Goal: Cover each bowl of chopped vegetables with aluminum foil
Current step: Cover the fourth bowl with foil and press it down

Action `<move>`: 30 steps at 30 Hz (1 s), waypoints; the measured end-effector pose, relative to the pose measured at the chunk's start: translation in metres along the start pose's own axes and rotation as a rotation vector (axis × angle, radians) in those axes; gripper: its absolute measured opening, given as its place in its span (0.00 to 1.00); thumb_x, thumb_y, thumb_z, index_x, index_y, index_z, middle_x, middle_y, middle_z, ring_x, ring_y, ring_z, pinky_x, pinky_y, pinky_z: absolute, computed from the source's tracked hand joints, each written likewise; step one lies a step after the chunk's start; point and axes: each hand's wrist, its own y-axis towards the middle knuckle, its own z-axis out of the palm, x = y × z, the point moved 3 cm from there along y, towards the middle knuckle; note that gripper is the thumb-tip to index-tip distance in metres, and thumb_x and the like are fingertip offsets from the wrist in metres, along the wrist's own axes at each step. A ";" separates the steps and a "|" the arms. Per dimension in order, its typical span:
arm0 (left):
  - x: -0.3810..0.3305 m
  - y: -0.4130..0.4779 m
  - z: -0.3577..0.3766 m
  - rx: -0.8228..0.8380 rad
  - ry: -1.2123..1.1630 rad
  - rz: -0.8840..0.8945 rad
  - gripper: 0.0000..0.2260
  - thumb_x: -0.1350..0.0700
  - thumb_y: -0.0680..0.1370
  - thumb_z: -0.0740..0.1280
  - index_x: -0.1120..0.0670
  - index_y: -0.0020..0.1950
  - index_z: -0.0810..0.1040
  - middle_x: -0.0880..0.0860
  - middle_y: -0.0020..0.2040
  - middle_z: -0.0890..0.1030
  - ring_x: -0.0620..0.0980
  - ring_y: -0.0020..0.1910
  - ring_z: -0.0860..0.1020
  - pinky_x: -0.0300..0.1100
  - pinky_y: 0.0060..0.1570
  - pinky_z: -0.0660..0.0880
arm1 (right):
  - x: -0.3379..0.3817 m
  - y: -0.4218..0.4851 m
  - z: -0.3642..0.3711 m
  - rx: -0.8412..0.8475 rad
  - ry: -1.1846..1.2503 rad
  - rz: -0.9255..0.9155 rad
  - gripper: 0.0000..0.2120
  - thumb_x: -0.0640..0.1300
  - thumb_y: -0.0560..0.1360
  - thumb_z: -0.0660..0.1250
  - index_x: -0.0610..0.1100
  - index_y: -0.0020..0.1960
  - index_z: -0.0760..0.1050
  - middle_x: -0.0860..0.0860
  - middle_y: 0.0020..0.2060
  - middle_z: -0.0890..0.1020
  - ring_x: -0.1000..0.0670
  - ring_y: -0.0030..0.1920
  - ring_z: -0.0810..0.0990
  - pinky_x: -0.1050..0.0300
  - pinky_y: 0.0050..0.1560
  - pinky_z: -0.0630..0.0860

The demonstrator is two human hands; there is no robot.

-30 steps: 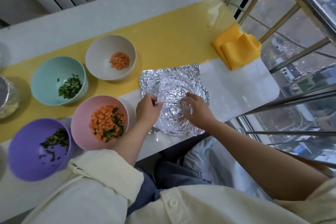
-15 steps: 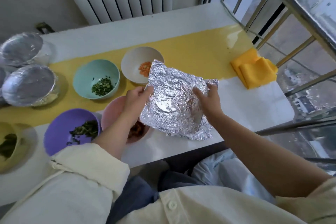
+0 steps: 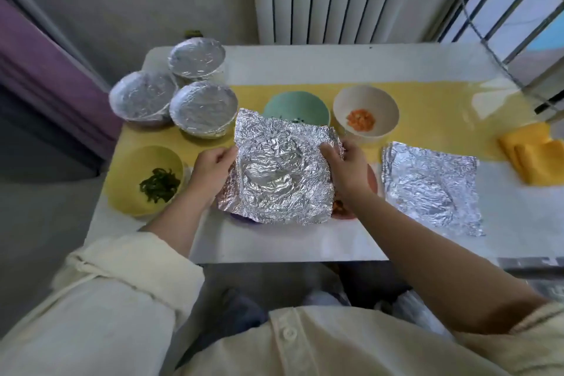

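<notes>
We are holding a crumpled foil sheet [image 3: 280, 168] over the near half of the table [image 3: 274, 244], our left hand [image 3: 213, 168] pinching its left edge and our right hand [image 3: 348, 168] gripping its right edge. The sheet is hiding most of the pink bowl [image 3: 373, 183], between the yellow bowl [image 3: 134, 162] and the spare foil [image 3: 430, 186]. A strip of white tabletop is showing between the sheet and the near edge.

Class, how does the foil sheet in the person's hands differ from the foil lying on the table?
The held foil sheet hangs in the air, gripped by the left hand and right hand; the foil on the table lies flat, untouched. The held sheet partly hides the pink bowl; the table foil covers no bowl. Both are crinkled, silver and roughly square.
</notes>
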 end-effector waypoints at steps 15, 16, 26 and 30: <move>0.104 -0.005 -0.202 -0.317 -0.010 -0.216 0.16 0.49 0.83 0.58 0.52 0.37 0.67 0.56 0.37 0.67 0.48 0.39 0.66 0.43 0.39 0.62 | 0.057 -0.060 0.230 0.453 0.051 0.170 0.33 0.59 0.66 0.76 0.37 0.60 0.76 0.46 0.51 0.83 0.49 0.49 0.81 0.51 0.48 0.78; 0.108 -0.003 -0.205 -0.327 0.024 -0.237 0.17 0.50 0.83 0.58 0.50 0.34 0.64 0.57 0.37 0.67 0.49 0.40 0.66 0.44 0.38 0.62 | 0.057 -0.058 0.238 0.467 -0.003 0.154 0.29 0.57 0.67 0.76 0.36 0.58 0.77 0.46 0.48 0.82 0.48 0.45 0.80 0.52 0.45 0.76; 0.123 0.022 -0.213 -0.397 0.236 -0.339 0.21 0.55 0.82 0.59 0.54 0.29 0.59 0.52 0.27 0.61 0.49 0.28 0.59 0.47 0.33 0.55 | 0.048 -0.025 0.288 0.487 -0.345 0.156 0.12 0.48 0.75 0.68 0.39 0.48 0.71 0.42 0.44 0.79 0.44 0.43 0.76 0.51 0.43 0.72; 0.128 0.024 -0.211 -0.358 0.266 -0.368 0.20 0.56 0.83 0.57 0.54 0.30 0.60 0.52 0.28 0.63 0.49 0.28 0.61 0.45 0.30 0.56 | 0.046 -0.024 0.293 0.487 -0.366 0.178 0.17 0.48 0.76 0.66 0.37 0.57 0.72 0.42 0.47 0.80 0.45 0.44 0.77 0.54 0.43 0.72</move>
